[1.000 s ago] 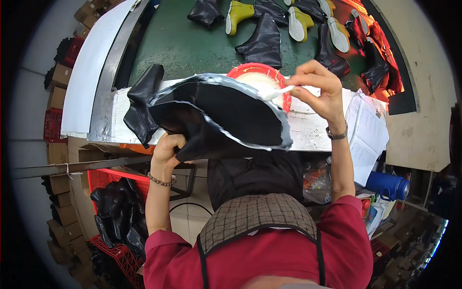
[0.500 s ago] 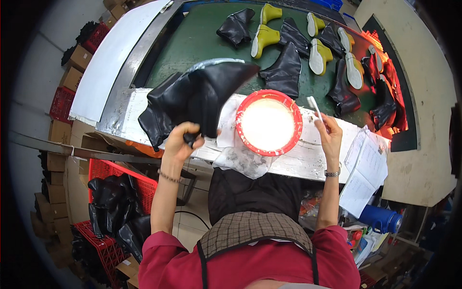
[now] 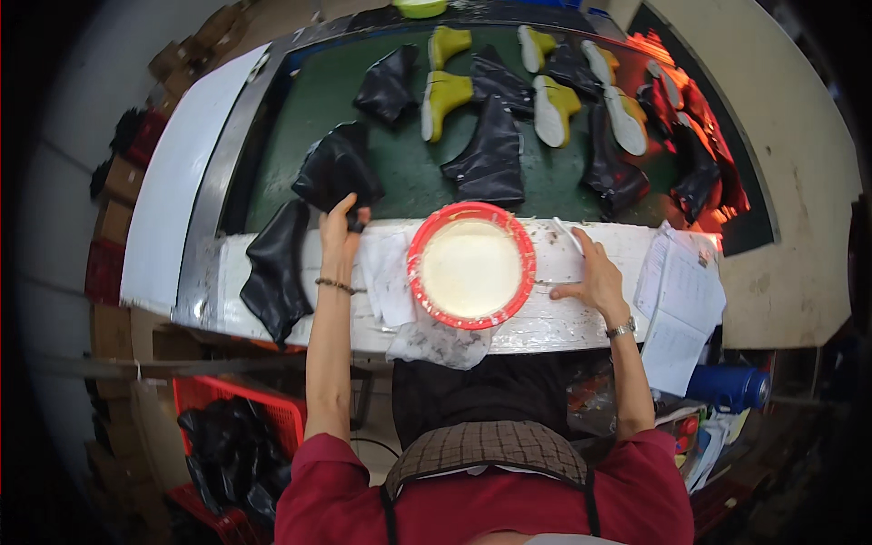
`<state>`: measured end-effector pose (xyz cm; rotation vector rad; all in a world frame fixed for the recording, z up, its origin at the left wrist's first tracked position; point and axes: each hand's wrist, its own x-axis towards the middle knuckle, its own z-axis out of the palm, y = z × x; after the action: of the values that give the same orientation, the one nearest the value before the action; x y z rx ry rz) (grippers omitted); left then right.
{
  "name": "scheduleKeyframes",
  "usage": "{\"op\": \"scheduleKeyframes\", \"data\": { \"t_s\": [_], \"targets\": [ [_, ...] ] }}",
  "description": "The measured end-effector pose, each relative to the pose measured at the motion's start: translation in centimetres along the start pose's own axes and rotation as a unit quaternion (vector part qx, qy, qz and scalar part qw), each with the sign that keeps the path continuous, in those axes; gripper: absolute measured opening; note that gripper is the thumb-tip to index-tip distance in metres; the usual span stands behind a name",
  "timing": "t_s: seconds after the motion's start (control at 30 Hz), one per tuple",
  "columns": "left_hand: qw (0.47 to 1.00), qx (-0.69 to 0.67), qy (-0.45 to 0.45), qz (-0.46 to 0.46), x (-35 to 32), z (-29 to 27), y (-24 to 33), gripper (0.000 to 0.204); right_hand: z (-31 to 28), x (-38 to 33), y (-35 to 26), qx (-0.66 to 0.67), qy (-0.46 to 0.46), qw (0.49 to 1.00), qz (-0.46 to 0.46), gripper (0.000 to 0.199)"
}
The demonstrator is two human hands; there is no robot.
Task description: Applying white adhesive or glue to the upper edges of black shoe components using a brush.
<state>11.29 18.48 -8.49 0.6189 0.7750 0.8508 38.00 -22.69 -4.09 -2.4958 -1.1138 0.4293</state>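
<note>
Forward goes the black boot upper (image 3: 338, 170) — half a second back it was bunched over the near bench, now it lies out on the green belt (image 3: 400, 173), and the left hand (image 3: 340, 227) has stretched after it, fingers curled round its near edge at the belt's lip. Further left, a second black upper (image 3: 275, 268) droops over the white bench (image 3: 554, 318)'s front edge, apart from the hand. Just right of the left wrist sits crumpled white paper (image 3: 389, 277), touching the red bowl (image 3: 470, 264) of pale cream paste, dead centre on the bench. Beyond it, black uppers and yellow-soled boots (image 3: 443, 100) are spread across the belt. Right of the bowl, the right hand (image 3: 595, 277) rests on the bench, palm down, fingers loosely spread, a thin white stick (image 3: 569, 236) running up from its fingertips; whether it is pinched or merely lying under them, I cannot tell. Far right, loose paper sheets (image 3: 679, 304) overhang the bench corner, a blue flask (image 3: 731, 386) below them.
</note>
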Motion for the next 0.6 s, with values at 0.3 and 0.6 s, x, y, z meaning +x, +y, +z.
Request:
{"op": "scheduleKeyframes", "data": {
  "t_s": [0.3, 0.6],
  "targets": [
    [0.583, 0.656, 0.162, 0.451, 4.9, -3.1, -0.1, 0.041, 3.5, 3.4, 2.3, 0.089, 0.006, 0.993, -0.074, 0.128],
    [0.567, 0.68, -0.125, 0.449, 1.9, -1.1, 2.9, 0.066, 0.1, 2.8, 2.7, 0.075, 0.013, 0.997, -0.011, 0.101]
  ]
}}
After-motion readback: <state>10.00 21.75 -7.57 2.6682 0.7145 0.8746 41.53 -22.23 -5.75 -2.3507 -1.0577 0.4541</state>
